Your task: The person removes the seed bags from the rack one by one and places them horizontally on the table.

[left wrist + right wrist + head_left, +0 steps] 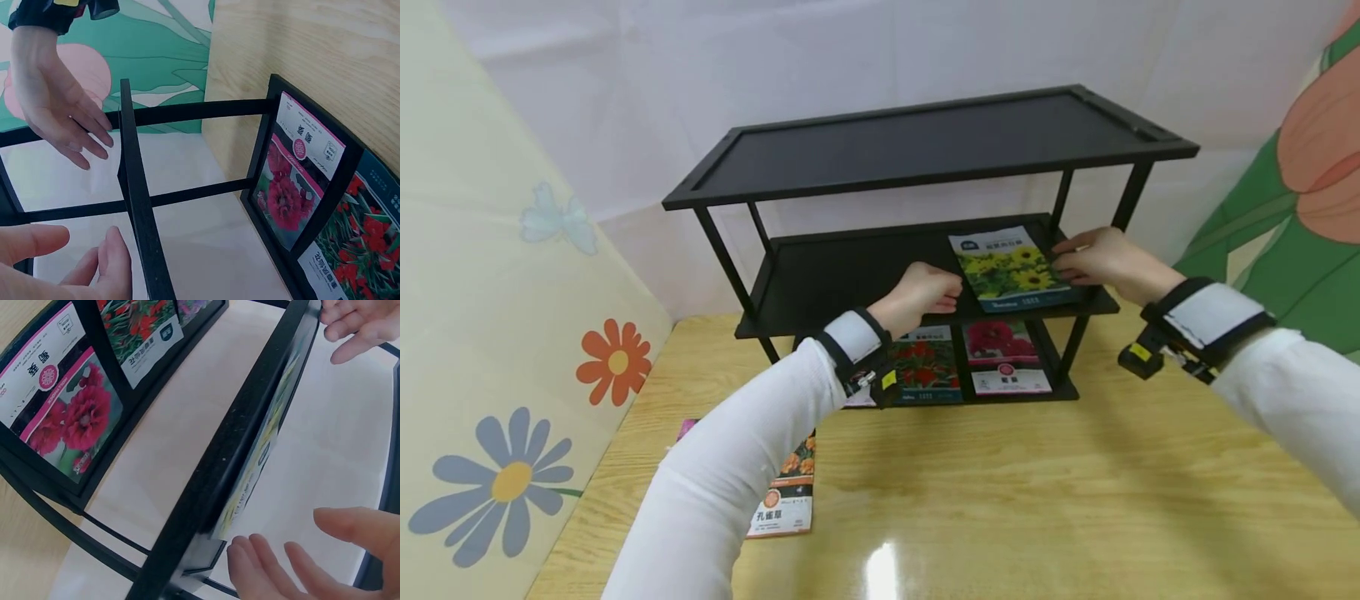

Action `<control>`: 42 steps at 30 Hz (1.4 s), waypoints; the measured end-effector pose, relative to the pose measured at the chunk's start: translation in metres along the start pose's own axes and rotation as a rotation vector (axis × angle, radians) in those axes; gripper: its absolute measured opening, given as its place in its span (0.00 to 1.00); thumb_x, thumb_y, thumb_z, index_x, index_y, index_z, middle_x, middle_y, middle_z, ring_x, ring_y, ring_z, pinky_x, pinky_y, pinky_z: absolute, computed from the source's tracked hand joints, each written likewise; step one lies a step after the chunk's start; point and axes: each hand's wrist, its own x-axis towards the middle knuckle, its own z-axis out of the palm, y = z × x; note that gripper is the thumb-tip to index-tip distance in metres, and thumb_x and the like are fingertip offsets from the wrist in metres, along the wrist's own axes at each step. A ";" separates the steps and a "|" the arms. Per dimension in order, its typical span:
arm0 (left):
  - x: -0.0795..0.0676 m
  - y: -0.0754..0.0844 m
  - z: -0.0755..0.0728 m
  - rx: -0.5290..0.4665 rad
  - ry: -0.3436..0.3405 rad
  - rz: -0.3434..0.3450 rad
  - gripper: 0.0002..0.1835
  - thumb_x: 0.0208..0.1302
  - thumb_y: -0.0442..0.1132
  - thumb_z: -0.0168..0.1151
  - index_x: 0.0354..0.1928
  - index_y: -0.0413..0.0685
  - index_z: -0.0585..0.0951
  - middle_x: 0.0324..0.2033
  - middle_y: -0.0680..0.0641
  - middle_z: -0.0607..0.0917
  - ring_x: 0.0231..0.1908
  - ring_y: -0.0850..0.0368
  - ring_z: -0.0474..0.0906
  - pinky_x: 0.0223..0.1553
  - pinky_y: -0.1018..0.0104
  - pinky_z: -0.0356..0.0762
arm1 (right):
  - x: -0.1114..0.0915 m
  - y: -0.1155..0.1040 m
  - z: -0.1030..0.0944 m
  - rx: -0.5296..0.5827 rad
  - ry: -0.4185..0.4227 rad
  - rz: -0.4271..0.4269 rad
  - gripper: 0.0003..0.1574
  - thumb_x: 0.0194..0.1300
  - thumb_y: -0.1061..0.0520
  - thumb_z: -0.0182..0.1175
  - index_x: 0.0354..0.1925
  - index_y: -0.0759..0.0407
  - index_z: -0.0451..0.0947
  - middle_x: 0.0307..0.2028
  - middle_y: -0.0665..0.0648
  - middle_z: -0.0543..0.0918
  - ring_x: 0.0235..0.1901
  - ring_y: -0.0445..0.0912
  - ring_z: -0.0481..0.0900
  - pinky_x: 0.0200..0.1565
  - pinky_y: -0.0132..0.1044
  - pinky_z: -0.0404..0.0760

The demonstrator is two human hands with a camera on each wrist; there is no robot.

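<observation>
A seed packet with yellow flowers [1011, 265] lies face up on the middle tier [842, 275] of a black rack, toward its right end. My right hand [1101, 260] is at the packet's right edge, by the rack's right post. In the right wrist view its thumb and fingers are spread apart beside the packet's thin edge [256, 472], with nothing gripped. Left of the packet, my left hand [925, 293] hovers over the front edge of the same tier. Its fingers bend loosely, and the left wrist view shows thumb and fingertips apart, holding nothing.
On the bottom tier lie a red-flower packet [928, 362] and a magenta-flower packet [1006, 354]. An orange-flower packet [786, 504] rests on the wooden table [962, 500], partly behind my left sleeve. The rack's top panel [925, 142] overhangs the middle tier, with thin posts at its corners.
</observation>
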 end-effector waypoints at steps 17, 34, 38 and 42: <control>0.024 0.002 0.020 -0.036 0.138 -0.054 0.06 0.58 0.25 0.50 0.25 0.38 0.69 0.41 0.37 0.74 0.40 0.44 0.75 0.41 0.61 0.76 | 0.000 0.008 0.013 0.008 0.030 0.012 0.34 0.63 0.60 0.44 0.60 0.81 0.48 0.59 0.79 0.54 0.54 0.65 0.62 0.52 0.50 0.68; 0.034 -0.003 0.024 -0.023 0.222 -0.016 0.24 0.52 0.20 0.52 0.13 0.51 0.53 0.15 0.50 0.61 0.13 0.59 0.52 0.21 0.66 0.57 | 0.006 -0.001 0.018 0.052 0.018 0.060 0.36 0.59 0.66 0.47 0.59 0.85 0.44 0.55 0.82 0.56 0.44 0.60 0.73 0.48 0.45 0.73; 0.029 -0.003 0.019 -0.023 0.210 0.007 0.08 0.54 0.21 0.51 0.23 0.38 0.74 0.17 0.49 0.68 0.12 0.60 0.51 0.23 0.68 0.62 | 0.008 -0.001 0.017 0.099 0.020 0.063 0.36 0.59 0.67 0.49 0.59 0.84 0.45 0.54 0.80 0.58 0.29 0.37 0.74 0.42 0.36 0.77; 0.025 -0.002 0.014 0.009 0.210 0.011 0.24 0.55 0.22 0.50 0.56 0.35 0.69 0.45 0.41 0.76 0.13 0.61 0.53 0.23 0.68 0.63 | 0.009 -0.002 0.016 0.139 0.003 0.100 0.37 0.61 0.65 0.48 0.61 0.82 0.43 0.57 0.78 0.55 0.27 0.32 0.71 0.39 0.29 0.77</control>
